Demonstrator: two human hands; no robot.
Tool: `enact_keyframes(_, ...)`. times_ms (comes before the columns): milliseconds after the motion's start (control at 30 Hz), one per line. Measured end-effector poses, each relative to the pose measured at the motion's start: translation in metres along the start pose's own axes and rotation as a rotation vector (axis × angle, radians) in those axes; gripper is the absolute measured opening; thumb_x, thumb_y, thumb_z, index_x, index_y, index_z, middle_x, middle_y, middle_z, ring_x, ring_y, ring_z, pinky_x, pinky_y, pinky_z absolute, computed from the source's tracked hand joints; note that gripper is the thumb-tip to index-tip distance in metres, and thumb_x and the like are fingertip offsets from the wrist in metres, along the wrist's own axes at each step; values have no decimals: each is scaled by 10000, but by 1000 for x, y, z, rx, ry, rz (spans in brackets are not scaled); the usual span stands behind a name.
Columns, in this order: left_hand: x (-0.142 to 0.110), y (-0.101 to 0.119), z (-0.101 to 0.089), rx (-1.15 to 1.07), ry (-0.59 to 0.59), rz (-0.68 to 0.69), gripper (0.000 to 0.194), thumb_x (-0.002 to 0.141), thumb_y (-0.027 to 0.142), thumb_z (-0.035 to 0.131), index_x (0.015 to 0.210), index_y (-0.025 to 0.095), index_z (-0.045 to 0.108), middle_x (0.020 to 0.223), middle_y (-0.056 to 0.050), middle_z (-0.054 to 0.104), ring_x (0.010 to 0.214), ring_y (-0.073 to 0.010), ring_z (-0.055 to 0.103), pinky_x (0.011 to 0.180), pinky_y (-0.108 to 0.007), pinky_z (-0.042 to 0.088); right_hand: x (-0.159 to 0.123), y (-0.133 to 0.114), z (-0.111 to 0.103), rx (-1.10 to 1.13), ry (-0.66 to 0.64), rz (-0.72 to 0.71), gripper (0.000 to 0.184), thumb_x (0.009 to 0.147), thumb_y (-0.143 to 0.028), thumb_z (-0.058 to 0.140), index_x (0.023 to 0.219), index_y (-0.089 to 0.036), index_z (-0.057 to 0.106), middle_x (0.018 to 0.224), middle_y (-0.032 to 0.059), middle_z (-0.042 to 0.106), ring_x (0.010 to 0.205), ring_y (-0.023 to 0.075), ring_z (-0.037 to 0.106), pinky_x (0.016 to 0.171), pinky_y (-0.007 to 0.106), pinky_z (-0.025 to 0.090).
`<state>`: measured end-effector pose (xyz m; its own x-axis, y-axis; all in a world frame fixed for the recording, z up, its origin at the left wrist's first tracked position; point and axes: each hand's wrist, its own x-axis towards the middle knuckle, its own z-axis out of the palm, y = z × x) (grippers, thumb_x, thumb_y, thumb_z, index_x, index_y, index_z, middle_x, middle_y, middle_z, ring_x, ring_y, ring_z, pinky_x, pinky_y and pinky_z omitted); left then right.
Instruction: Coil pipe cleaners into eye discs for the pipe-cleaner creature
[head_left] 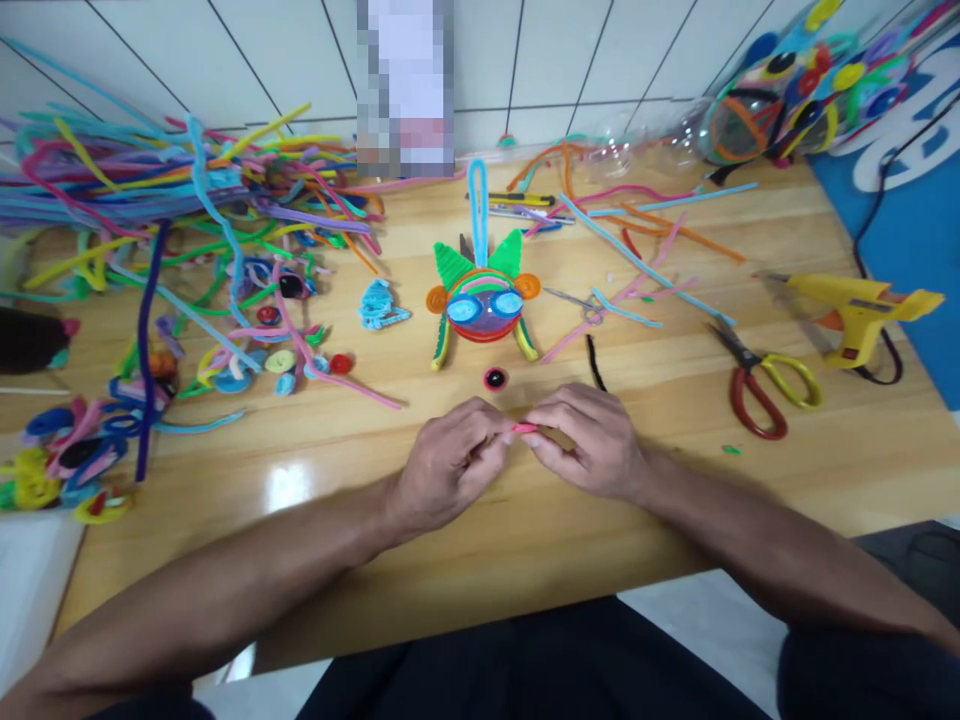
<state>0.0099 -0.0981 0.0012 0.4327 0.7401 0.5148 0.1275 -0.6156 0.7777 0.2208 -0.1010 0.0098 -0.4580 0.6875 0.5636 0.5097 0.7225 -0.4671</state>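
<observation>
My left hand [450, 465] and my right hand [589, 440] meet at the middle of the wooden table [675, 500], fingers pinched together on a short pink pipe cleaner piece [525, 428] held between them. Just beyond the hands lies a small red-and-black coiled disc [495, 379]. Farther back sits a pipe-cleaner figure [481, 300] with green ears, blue eyes, orange side coils and a blue loop on top. A black pipe cleaner piece [595, 365] lies beside my right hand.
A big heap of coloured pipe cleaners [165, 190] and coiled bits covers the left side. Red-and-yellow scissors [761, 385] and a yellow glue gun [862, 305] lie at the right. Loose strands [645, 250], a utility knife [517, 200] and a clear jar [787, 100] sit at the back.
</observation>
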Motion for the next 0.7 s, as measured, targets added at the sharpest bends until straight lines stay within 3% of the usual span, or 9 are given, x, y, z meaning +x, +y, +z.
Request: enact_keyframes(700,2,1,0,60,-12,-19,88,957,115,596,1006,170,644,768,-14,652,646,-105,568,600,-215,473,-2,0,2,-3,17,15,86,939,-144,630,907,-220,655,743,15,691,680,168,633,665,312,482)
